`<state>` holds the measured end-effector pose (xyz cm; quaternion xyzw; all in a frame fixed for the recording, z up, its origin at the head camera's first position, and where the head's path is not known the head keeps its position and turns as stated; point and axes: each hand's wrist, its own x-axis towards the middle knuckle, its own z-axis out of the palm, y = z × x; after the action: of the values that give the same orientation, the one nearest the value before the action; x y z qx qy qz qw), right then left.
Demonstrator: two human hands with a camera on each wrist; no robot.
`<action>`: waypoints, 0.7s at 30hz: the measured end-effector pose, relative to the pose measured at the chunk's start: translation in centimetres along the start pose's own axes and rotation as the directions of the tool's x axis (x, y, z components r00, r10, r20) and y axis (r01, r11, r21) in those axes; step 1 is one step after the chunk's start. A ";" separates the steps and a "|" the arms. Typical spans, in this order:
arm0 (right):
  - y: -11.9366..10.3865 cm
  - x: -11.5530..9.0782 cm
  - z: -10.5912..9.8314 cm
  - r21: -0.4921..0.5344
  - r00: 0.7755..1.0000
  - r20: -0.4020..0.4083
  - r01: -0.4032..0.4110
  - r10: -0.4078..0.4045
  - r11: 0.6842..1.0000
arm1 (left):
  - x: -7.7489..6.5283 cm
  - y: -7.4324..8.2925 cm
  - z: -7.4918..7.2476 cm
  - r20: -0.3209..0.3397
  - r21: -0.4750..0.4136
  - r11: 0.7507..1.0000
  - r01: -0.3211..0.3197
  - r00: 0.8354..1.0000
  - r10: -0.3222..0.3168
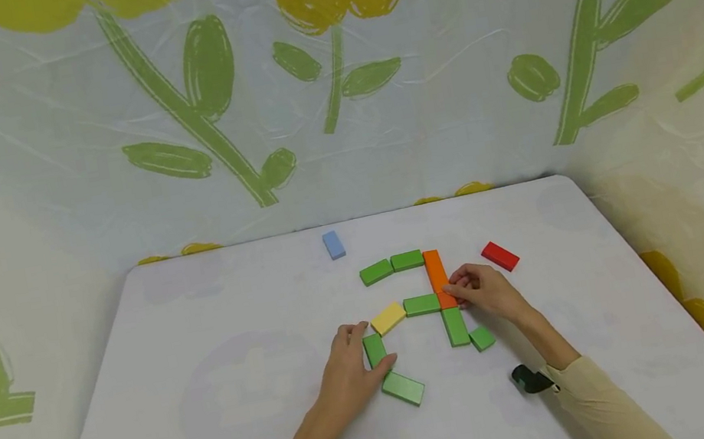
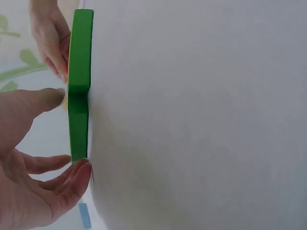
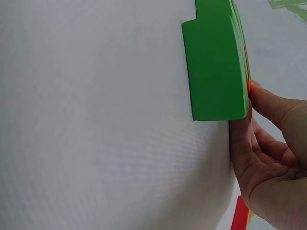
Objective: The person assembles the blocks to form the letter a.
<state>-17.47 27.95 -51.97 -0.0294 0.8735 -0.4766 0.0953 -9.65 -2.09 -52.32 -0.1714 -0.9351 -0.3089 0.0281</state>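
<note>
My left hand holds a green block between thumb and fingertips, at its two ends. A pale yellow block meets its far end, and a lighter-looking green block lies at its near end. My right hand has thumb and fingers at a small orange block, partly hidden behind a green block in the right wrist view. Beyond it extends a longer orange block. A green block on its left links it to the yellow one; another green block runs nearer.
Two green blocks, one of them end-on to the long orange block, curve left at the back. A small green block sits by the right forearm. Apart lie a blue block and a red block. Flowered cloth surrounds the white table.
</note>
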 end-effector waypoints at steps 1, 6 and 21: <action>0.0 0.0 0.0 0.000 1.000 0.000 0.002 -0.002 1.000 | 0.1 0.1 0.1 0.009 -0.005 1.000 0.007 1.000 -0.007; 0.1 -0.1 -0.2 -0.008 1.000 -0.004 -0.001 0.001 1.000 | 0.3 0.3 0.1 0.048 -0.033 0.999 0.017 0.999 -0.015; 0.0 -0.1 -0.1 -0.002 1.000 -0.002 -0.003 0.003 1.000 | 1.4 -0.2 0.0 -0.008 -0.010 1.000 -0.022 1.000 0.022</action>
<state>-17.42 28.05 -51.85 -0.0277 0.8742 -0.4754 0.0951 -11.06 -1.82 -52.25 -0.1807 -0.9315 -0.3138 0.0343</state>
